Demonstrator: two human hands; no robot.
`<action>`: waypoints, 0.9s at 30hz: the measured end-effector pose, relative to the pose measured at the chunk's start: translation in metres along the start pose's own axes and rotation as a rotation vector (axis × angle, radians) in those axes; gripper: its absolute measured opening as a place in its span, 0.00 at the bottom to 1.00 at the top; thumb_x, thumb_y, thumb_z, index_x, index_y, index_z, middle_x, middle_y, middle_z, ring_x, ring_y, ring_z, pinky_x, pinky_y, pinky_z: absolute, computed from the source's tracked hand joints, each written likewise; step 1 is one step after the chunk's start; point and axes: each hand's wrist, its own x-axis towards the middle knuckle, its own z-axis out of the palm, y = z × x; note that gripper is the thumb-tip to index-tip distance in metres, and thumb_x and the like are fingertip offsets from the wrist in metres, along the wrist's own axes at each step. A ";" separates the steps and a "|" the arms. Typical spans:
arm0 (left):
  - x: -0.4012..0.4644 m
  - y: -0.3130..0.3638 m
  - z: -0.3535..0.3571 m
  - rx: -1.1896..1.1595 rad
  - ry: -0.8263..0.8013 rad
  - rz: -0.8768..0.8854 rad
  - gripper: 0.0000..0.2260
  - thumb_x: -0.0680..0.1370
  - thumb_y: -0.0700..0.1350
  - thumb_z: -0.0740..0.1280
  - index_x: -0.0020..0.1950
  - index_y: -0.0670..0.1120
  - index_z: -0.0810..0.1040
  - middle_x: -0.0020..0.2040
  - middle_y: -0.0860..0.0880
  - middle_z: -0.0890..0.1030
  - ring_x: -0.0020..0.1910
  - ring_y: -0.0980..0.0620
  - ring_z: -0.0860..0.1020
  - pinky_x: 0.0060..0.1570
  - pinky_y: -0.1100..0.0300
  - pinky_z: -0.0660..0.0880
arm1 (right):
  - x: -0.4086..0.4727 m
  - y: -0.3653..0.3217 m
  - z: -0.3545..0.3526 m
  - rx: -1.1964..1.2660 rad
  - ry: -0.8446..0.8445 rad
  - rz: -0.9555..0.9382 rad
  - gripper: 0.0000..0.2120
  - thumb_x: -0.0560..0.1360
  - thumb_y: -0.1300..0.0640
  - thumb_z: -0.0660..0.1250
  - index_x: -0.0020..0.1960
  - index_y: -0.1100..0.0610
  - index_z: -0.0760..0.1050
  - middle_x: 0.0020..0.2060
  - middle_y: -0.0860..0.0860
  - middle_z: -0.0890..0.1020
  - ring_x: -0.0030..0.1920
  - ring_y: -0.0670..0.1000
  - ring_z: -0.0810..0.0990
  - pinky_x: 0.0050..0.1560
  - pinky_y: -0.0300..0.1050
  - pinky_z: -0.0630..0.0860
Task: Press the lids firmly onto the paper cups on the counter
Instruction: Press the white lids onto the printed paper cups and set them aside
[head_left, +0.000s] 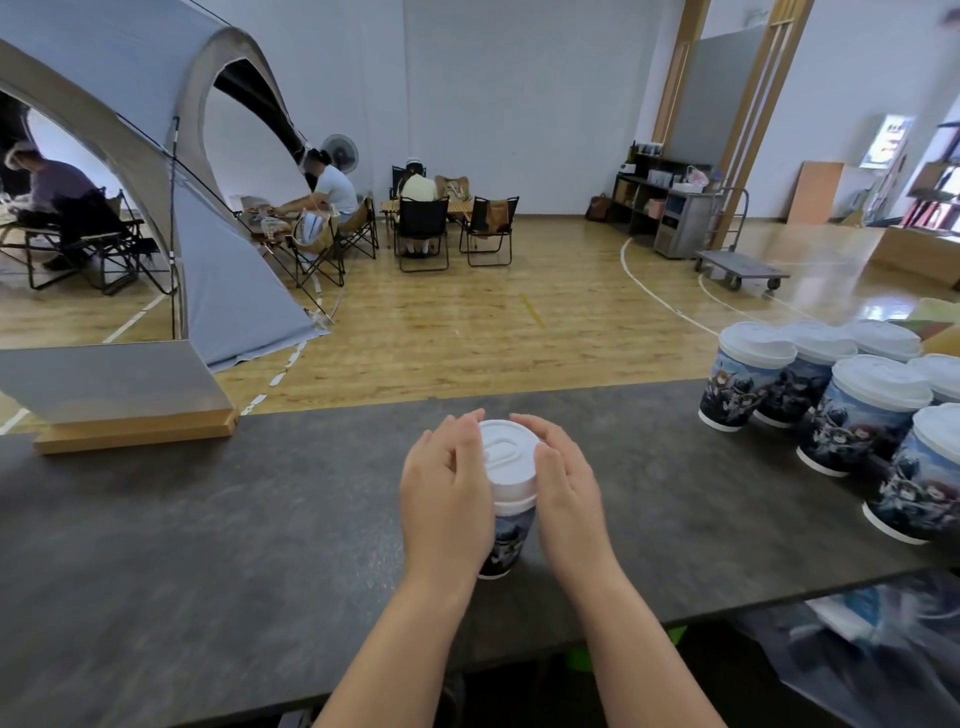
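Note:
A printed paper cup stands upright in the middle of the dark counter. A white lid sits on top of it. My left hand cups the lid's left side and my right hand cups its right side, fingers curled around the rim and thumbs near the top. Both palms hide most of the cup's sides. Several more lidded printed cups stand grouped at the counter's right end.
A sign on a wooden base stands at the counter's far left edge. Clear plastic wrapping lies below the counter at the right. Beyond the counter are a wooden floor, a grey tent, folding chairs with seated people, and a cart.

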 end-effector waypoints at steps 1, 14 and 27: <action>-0.002 0.001 0.001 0.012 -0.014 0.016 0.22 0.77 0.61 0.53 0.59 0.56 0.82 0.59 0.58 0.82 0.68 0.52 0.74 0.68 0.49 0.71 | -0.002 -0.001 0.002 0.008 0.009 -0.001 0.18 0.73 0.48 0.56 0.58 0.42 0.79 0.58 0.45 0.81 0.60 0.46 0.79 0.62 0.53 0.77; -0.001 -0.002 0.007 -0.017 -0.026 -0.005 0.21 0.74 0.51 0.54 0.60 0.54 0.81 0.51 0.57 0.83 0.50 0.61 0.79 0.41 0.74 0.72 | -0.001 -0.004 0.012 0.032 0.119 -0.009 0.21 0.72 0.54 0.53 0.56 0.49 0.81 0.47 0.48 0.86 0.50 0.50 0.84 0.49 0.56 0.82; 0.044 -0.008 -0.035 0.253 -0.202 0.203 0.11 0.79 0.56 0.64 0.51 0.54 0.83 0.47 0.61 0.84 0.51 0.63 0.80 0.54 0.59 0.76 | -0.005 -0.013 0.003 0.012 0.096 -0.022 0.08 0.79 0.60 0.61 0.51 0.49 0.77 0.41 0.46 0.83 0.40 0.38 0.79 0.39 0.31 0.73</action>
